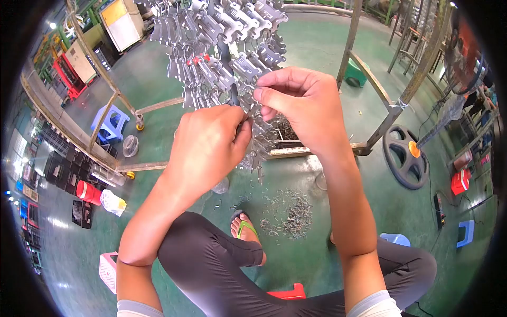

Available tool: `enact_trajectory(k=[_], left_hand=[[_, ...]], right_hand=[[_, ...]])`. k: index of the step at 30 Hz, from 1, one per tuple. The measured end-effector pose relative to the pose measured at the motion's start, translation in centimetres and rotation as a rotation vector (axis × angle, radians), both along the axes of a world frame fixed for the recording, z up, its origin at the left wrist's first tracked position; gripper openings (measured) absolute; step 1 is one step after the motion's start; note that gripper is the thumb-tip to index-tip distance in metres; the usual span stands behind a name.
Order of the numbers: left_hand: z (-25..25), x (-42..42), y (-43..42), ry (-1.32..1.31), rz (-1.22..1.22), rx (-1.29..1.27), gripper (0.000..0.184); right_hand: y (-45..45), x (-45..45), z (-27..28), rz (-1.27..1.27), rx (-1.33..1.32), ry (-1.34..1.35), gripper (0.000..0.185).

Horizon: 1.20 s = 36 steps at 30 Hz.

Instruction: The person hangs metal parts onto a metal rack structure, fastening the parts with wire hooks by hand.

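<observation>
Many grey metal brackets [211,26] hang in tiers around a dark upright rod in front of me. My left hand [211,137] is closed at the lower front of the cluster, its fingertips pinched on something too small to make out. Just to its right, my right hand [296,100] has thumb and index finger pressed together beside the brackets; what lies between them is hidden. The two hands are close, slightly apart. A red piece [198,59] shows among the brackets. Small metal hooks [297,216] lie in a loose pile on the green floor below.
A metal frame [369,84] on casters surrounds the hanging brackets. A black wheel-shaped base [405,157] stands at right, a blue stool [110,122] at left. Near my legs are a foot in a green sandal [244,228] and a red stool [288,292].
</observation>
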<state>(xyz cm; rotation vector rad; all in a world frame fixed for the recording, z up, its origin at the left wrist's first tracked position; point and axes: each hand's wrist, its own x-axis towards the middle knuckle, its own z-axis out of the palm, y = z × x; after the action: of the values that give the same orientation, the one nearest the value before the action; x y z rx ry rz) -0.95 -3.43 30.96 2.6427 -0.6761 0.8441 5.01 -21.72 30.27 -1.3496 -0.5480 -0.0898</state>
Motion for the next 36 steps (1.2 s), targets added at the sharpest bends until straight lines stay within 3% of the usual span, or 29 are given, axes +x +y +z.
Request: enact_trajectory(k=[7, 10, 13, 16, 19, 26, 29, 36], left_hand=[[0.6, -0.8, -1.3, 0.009, 0.010, -0.144, 0.012], [2.2, -1.6, -1.4, 0.075, -0.013, -0.242, 0.012], [4.6, 0.2, -0.7, -0.268, -0.057, -0.105, 0.019], [7.6, 2.0, -1.6, -0.592, 0.088, 0.205, 0.034], [8.7, 4.1, -1.3, -0.606, 0.123, 0.366, 0.043], [8.4, 5.9, -1.5, -0.646, 0.224, 0.419, 0.028], [8.6, 5.9, -1.6, -0.671, 0.170, 0.391, 0.027], [7.0, 3.8, -2.1, -0.659, -0.232, -0.130, 0.028]], right_hand=[[3.1, -1.7, -2.3, -0.325, 0.281, -0.152, 0.010], [2.8, -2.1, -2.0, -0.351, 0.380, -0.146, 0.010], [1.7, -2.0, -1.3, -0.353, 0.394, -0.145, 0.010], [1.0, -1.9, -0.7, -0.326, 0.385, -0.146, 0.010], [0.6, -1.9, -0.3, -0.299, 0.377, -0.149, 0.010], [0.0, -1.1, 0.5, -0.261, 0.404, -0.143, 0.012], [-0.3, -0.7, 0.8, -0.255, 0.404, -0.139, 0.013], [-0.6, -1.1, 2.1, -0.254, 0.439, -0.174, 0.016]])
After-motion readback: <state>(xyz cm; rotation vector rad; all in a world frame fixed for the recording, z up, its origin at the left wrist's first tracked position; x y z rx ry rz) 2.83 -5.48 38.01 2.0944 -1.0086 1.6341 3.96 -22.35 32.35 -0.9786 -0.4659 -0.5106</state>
